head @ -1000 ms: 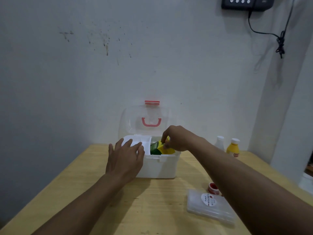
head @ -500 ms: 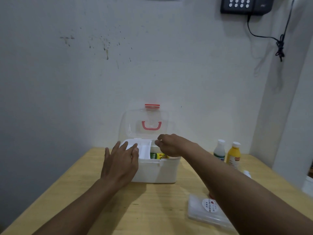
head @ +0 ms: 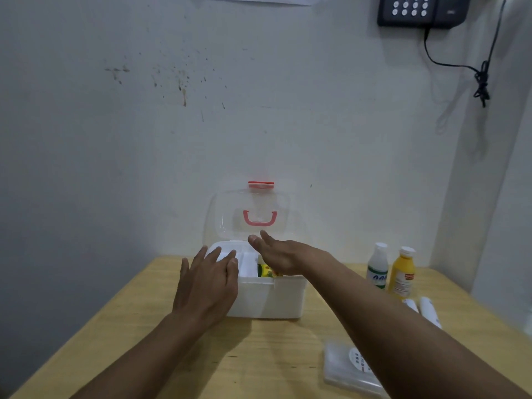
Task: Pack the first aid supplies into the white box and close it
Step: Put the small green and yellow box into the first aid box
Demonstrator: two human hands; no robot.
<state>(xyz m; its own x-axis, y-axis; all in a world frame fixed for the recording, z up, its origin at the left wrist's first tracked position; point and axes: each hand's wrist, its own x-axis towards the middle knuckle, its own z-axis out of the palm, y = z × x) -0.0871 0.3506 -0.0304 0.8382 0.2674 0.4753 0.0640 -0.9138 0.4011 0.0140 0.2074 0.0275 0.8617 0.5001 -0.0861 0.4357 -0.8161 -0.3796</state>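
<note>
The white box stands at the table's far middle, its clear lid with a red handle upright against the wall. Inside lie a white inner tray and a green and yellow packet. My left hand rests flat on the box's left front corner, fingers spread. Over the box's opening hovers my right hand, fingers extended and holding nothing. A white bottle and a yellow bottle stand to the right.
A clear plastic case with a round label lies at the front right, partly behind my right forearm. Two small white tubes lie near the bottles. The wooden table meets the wall just behind the box.
My right hand let go of the yellow and green packet inside the box, then rose and opened above it. My left hand stayed on the box's left corner.
</note>
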